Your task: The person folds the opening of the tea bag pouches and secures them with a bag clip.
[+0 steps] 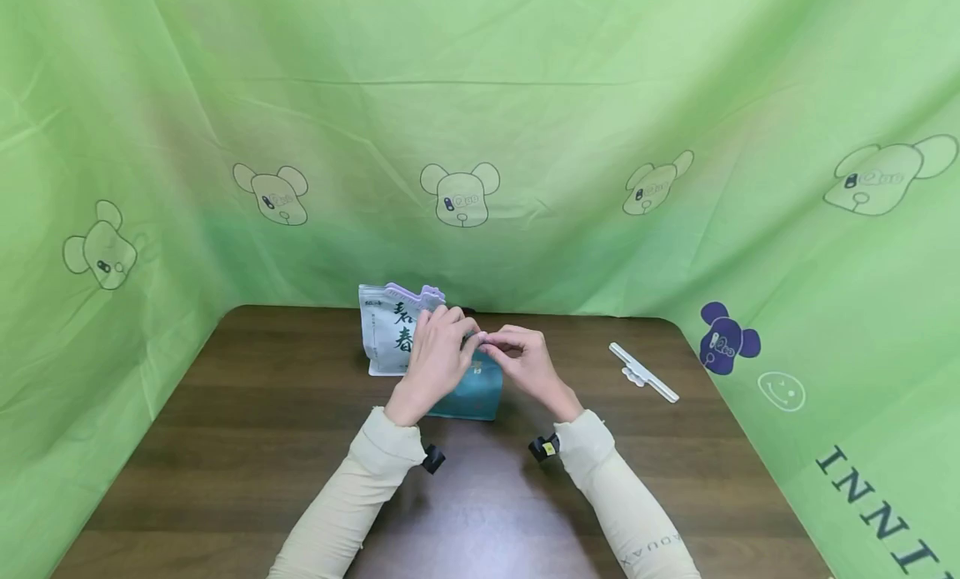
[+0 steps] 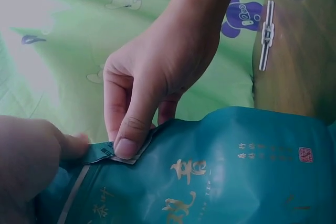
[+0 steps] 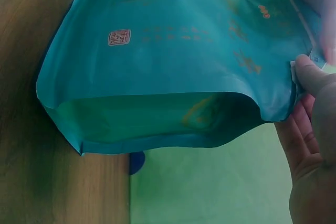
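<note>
A teal tea pouch (image 1: 468,396) with gold characters stands on the table, its side gusset bulging open in the right wrist view. My right hand (image 1: 528,362) pinches the top edge of the pouch between thumb and fingers, at one corner. At the same edge, my left hand (image 1: 438,354) holds the pouch with thumb and fingertip, close to the right fingertips. In the left wrist view the right thumb (image 2: 127,148) presses on a folded, pale-backed strip of the pouch's top (image 2: 100,153). Most of the left hand's grip is hidden there.
Behind the left hand stands a white pouch (image 1: 380,337) with dark characters and a lilac bag clip (image 1: 408,293) along its top. A white bag clip (image 1: 645,372) lies on the right of the brown table (image 1: 247,446). Green cloth (image 1: 525,246) hangs round the table.
</note>
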`<state>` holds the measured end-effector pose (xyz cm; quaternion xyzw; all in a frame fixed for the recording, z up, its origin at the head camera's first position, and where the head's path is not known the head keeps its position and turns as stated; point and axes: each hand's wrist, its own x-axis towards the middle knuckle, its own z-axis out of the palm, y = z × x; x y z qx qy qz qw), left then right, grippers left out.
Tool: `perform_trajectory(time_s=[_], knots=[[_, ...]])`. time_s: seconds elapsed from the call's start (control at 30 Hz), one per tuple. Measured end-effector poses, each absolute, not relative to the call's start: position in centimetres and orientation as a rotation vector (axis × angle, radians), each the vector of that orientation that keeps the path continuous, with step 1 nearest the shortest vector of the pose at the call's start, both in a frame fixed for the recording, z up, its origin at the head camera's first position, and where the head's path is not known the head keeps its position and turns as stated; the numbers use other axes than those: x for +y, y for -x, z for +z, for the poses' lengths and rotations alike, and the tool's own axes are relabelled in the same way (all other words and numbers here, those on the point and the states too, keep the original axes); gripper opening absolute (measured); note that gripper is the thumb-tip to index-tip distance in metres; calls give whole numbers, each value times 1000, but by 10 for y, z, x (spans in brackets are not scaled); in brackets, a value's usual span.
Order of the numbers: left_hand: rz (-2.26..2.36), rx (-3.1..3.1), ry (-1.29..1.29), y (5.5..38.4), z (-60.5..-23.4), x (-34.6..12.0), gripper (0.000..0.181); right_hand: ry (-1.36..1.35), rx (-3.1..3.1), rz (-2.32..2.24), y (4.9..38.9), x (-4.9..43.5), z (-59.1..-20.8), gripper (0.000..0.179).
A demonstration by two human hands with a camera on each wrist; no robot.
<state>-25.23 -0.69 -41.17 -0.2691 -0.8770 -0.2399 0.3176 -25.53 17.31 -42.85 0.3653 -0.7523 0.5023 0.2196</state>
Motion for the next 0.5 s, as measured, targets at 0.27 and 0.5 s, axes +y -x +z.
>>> perform_trajectory(time_s=[0.27,0.5], knots=[[-606,-2286,675,252,-410,-5,28,-1024,-2065,1355,255,173,-428,14],[-578,-2277,654,252,-411,-3,32,-1017,-2061,1340,252,173,-426,11]])
